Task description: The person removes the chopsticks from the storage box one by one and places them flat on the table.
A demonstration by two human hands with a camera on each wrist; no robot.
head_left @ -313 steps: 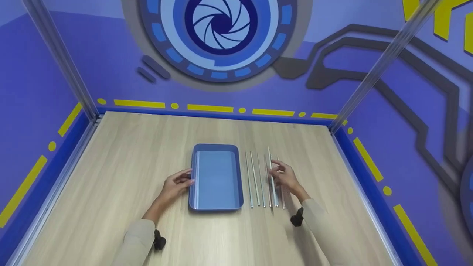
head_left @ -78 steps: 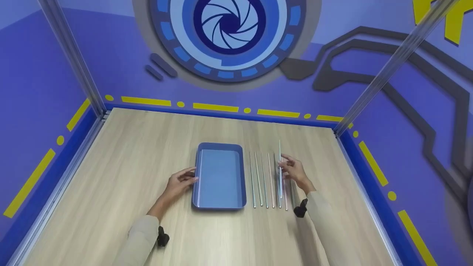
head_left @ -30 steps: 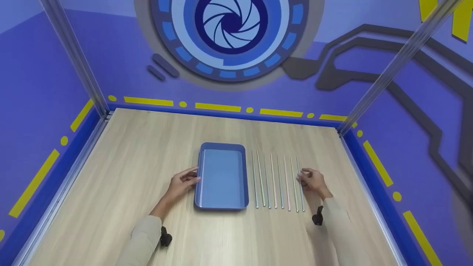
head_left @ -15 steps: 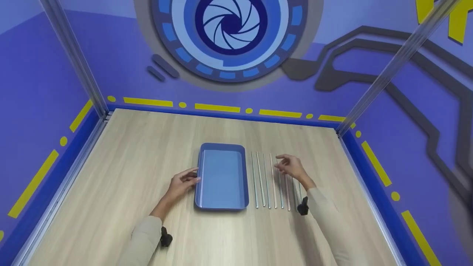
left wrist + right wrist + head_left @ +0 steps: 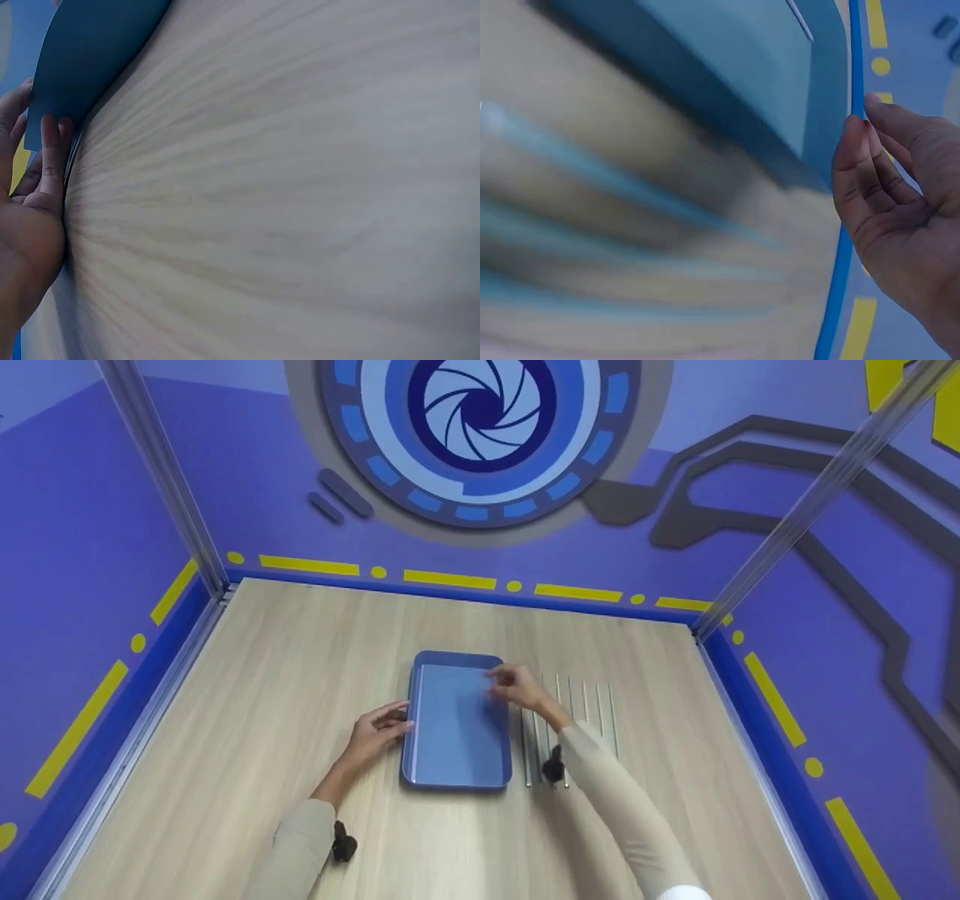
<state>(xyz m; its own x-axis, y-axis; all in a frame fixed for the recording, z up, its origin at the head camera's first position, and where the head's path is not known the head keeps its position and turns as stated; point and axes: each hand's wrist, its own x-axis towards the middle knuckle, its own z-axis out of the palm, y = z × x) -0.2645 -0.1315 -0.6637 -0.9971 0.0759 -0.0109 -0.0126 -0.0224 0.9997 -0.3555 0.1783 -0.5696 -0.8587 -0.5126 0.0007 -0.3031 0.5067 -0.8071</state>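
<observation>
A blue rectangular tray [image 5: 457, 735] sits mid-table. My left hand [image 5: 377, 729] is at its left wall, thumb and fingers extended and touching the side; the left wrist view shows the fingertips against the tray's wall [image 5: 97, 52]. My right hand [image 5: 517, 688] hovers over the tray's right rim, fingers loosely bent with nothing visible between them. In the right wrist view its thumb and fingertips come close together. Right of the tray, thin shiny metal rods [image 5: 526, 757], chopstick-like, lie side by side; the right forearm hides part of the row.
Blurred bluish rods [image 5: 630, 180] cross the right wrist view below the tray. The wooden table [image 5: 300, 660] is bounded by blue-purple panels [image 5: 285, 457] at the back and sides, with metal posts [image 5: 161, 472] at the corners. A black wrist camera [image 5: 553, 765] hangs under the right forearm.
The right hand earlier held a rod, then was at the rightmost rod a second ago. It has since swept left across the row to above the tray. The left hand stays at the tray.
</observation>
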